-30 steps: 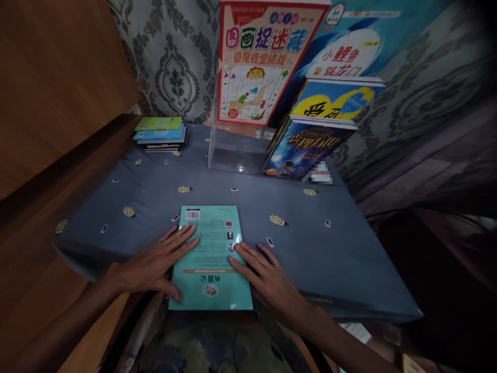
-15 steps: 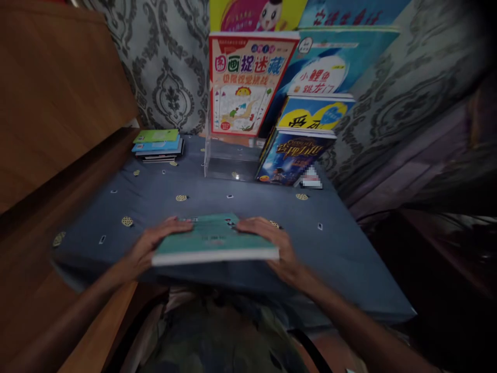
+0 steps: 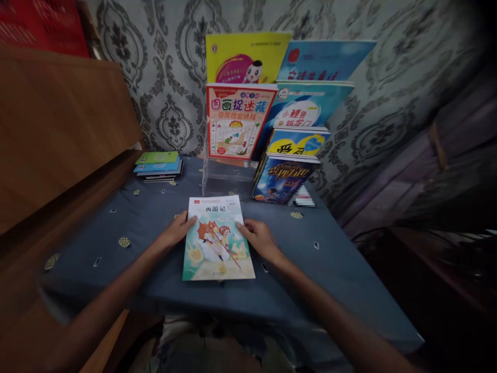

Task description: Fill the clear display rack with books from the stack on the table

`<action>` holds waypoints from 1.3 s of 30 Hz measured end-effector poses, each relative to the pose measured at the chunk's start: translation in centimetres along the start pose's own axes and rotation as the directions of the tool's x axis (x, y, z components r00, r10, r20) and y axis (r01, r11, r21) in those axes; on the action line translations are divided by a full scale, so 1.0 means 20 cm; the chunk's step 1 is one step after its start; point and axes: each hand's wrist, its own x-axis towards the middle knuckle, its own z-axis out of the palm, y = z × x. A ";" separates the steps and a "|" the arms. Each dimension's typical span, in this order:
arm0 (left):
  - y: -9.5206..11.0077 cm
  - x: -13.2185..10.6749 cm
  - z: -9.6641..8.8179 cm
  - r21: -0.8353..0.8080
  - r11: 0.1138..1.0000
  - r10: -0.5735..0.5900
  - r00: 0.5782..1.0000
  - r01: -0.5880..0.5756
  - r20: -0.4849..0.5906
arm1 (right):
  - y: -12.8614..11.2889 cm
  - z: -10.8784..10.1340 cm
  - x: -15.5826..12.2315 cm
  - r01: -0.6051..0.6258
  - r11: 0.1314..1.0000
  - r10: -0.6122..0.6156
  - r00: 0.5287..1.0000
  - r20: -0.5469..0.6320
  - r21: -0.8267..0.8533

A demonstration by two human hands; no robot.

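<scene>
A thin paperback book with a white and teal illustrated cover faces me, held over the front middle of the table. My left hand grips its left edge, thumb on the cover and fingers behind. On the opposite edge, my right hand is closed the same way. Beyond the book stands a clear tiered display rack. Its left side bears a red-bordered picture book and a yellow book. Several more books fill the right side, with a dark blue book in front.
A low stack of books lies at the table's back left. Wooden furniture borders the left side. A blue patterned cloth covers the table. Dark cables hang at the right, beside a curtain.
Both hands have tipped the book from nearly flat to facing me, and its illustrated cover now shows in place of the teal side. The head view has tilted up.
</scene>
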 end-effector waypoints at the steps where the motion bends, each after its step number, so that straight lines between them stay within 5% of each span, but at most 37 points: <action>1: -0.04 0.00 -0.02 0.221 0.972 0.080 0.997 -0.076 -0.010 | 0.03 -0.01 -0.01 -0.022 0.989 0.022 1.000 -0.003 -0.146; 4: -0.10 0.02 -0.05 0.663 0.700 0.323 0.946 -0.266 0.038 | 0.04 0.01 -0.02 -0.045 0.908 0.028 0.998 -0.047 -0.416; 7: -0.13 0.05 -0.01 0.767 0.517 0.422 0.893 -0.379 0.156 | -0.03 0.11 0.02 0.158 0.882 -0.166 0.986 0.021 -0.444; 11: -0.18 0.09 0.06 0.805 0.435 0.447 0.873 -0.403 0.196 | -0.13 0.30 0.14 0.488 0.793 -0.380 0.864 0.329 -0.365; 14: -0.21 0.09 0.07 0.816 0.410 0.440 0.872 -0.408 0.215 | -0.10 0.37 0.23 0.494 0.775 -0.334 0.850 0.408 -0.394; 19: -0.22 0.07 0.04 0.821 0.390 0.426 0.872 -0.417 0.241 | 0.08 0.20 0.28 0.319 0.812 -0.199 0.939 0.282 -0.488; 23: -0.23 0.08 0.05 0.827 0.390 0.407 0.881 -0.406 0.241 | 0.15 0.08 0.20 0.271 0.830 -0.151 0.951 0.271 -0.489; 28: -0.21 0.03 0.08 0.854 0.377 0.376 0.902 -0.359 0.213 | 0.11 0.10 -0.06 0.276 0.799 -0.158 0.954 0.256 -0.534; 33: -0.20 -0.14 0.15 0.888 0.391 0.356 0.930 -0.241 0.095 | 0.07 0.15 -0.34 0.333 0.779 -0.237 0.941 0.243 -0.531; 36: -0.20 -0.24 0.20 0.835 0.493 0.374 0.926 -0.244 0.050 | 0.07 0.18 -0.42 0.336 0.792 -0.244 0.939 0.241 -0.510; 39: -0.19 -0.29 0.22 0.654 0.718 0.342 0.939 -0.240 -0.031 | 0.08 0.19 -0.43 0.310 0.825 -0.225 0.947 0.229 -0.472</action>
